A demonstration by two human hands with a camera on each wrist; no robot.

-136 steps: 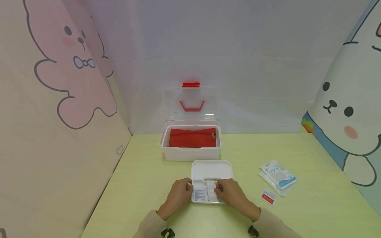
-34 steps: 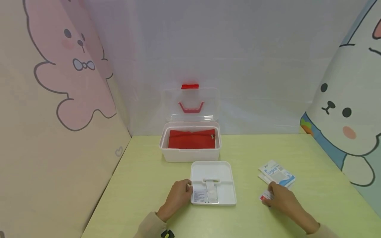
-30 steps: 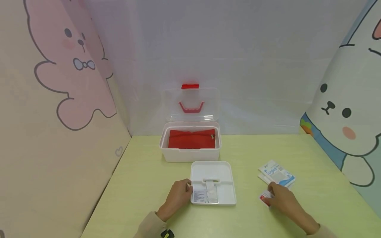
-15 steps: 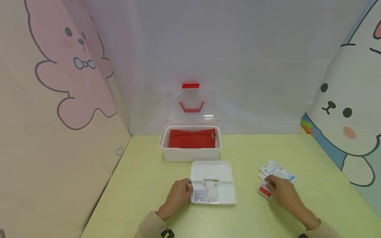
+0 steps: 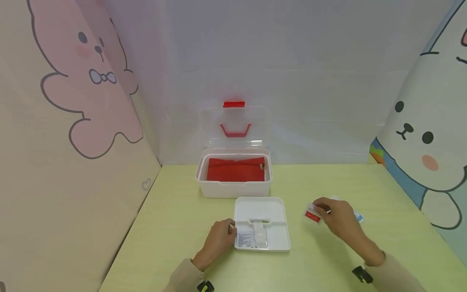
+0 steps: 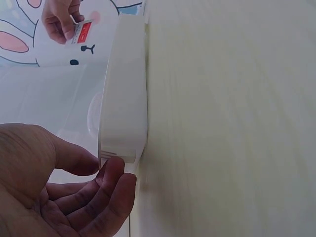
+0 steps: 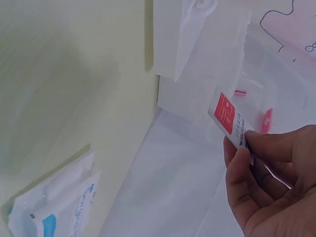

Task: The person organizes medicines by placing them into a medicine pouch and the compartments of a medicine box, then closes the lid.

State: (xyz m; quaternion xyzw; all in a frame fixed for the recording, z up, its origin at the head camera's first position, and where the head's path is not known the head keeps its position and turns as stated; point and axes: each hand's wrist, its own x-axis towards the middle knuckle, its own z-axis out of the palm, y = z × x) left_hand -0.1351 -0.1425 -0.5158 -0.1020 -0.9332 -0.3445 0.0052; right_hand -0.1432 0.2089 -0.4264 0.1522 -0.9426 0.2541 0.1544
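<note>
My right hand point(image 5: 341, 219) pinches a small flat white-and-red packet point(image 5: 312, 215) between thumb and fingertips, lifted off the table. The right wrist view shows its red printed end point(image 7: 225, 114) sticking out past the fingers. My left hand point(image 5: 220, 239) holds the left edge of a shallow white tray point(image 5: 277, 209) between thumb and fingers, seen close up at the tray's corner point(image 6: 118, 148). Inside the tray's front part lie a packet with small print point(image 5: 245, 239) and a clear packet with a white strip point(image 5: 260, 237), side by side below a handle slot.
Behind the tray stands a white box point(image 5: 235, 190) holding a red zippered pouch point(image 5: 235, 170); its clear lid point(image 5: 235, 115) with red handle and latch is raised. Packets marked "Surgical" point(image 7: 64, 207) lie on the table at right, mostly covered by my right hand in the head view.
My right hand left the tray, took hold of the small red-and-white packet on the table at right, and has lifted it up and leftward. My left hand has stayed at the tray's edge.
</note>
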